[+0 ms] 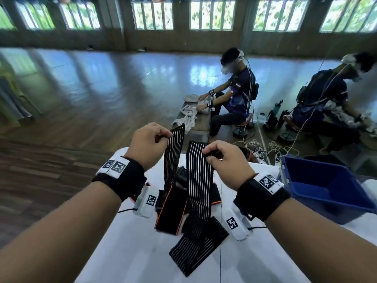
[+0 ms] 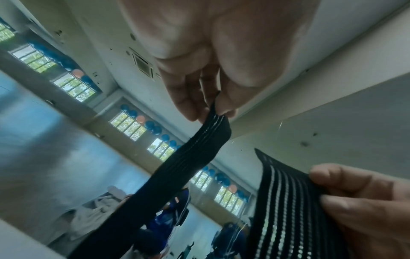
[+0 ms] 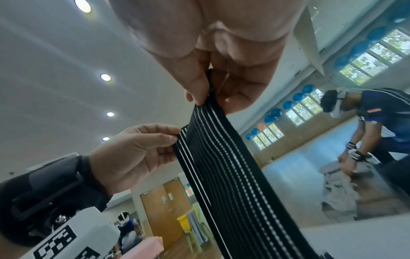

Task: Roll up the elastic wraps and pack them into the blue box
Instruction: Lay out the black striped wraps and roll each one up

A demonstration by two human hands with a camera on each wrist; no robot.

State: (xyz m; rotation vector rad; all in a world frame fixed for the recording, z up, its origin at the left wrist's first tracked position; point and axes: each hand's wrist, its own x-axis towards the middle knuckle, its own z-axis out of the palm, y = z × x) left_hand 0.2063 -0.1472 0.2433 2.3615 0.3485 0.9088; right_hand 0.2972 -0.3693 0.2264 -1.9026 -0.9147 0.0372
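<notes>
Both hands are raised above the white table (image 1: 126,252), each pinching the top of a black, white-striped elastic wrap length. My left hand (image 1: 163,136) (image 2: 210,113) holds the left length (image 1: 173,158) (image 2: 177,166). My right hand (image 1: 206,155) (image 3: 206,103) holds the right length (image 1: 199,180) (image 3: 221,166). Both lengths hang down into a pile of wraps (image 1: 171,211) with orange edges. I cannot tell whether they are one wrap. Another striped wrap (image 1: 197,246) lies flat near me. The blue box (image 1: 306,172) stands at the table's right.
Wooden floor lies past the table's left edge. Beyond its far edge stand a low bench (image 1: 200,123) with grey cloths, two seated people (image 1: 238,94) (image 1: 330,103), bottles (image 1: 277,111) and tangled cables (image 1: 265,148) on the floor.
</notes>
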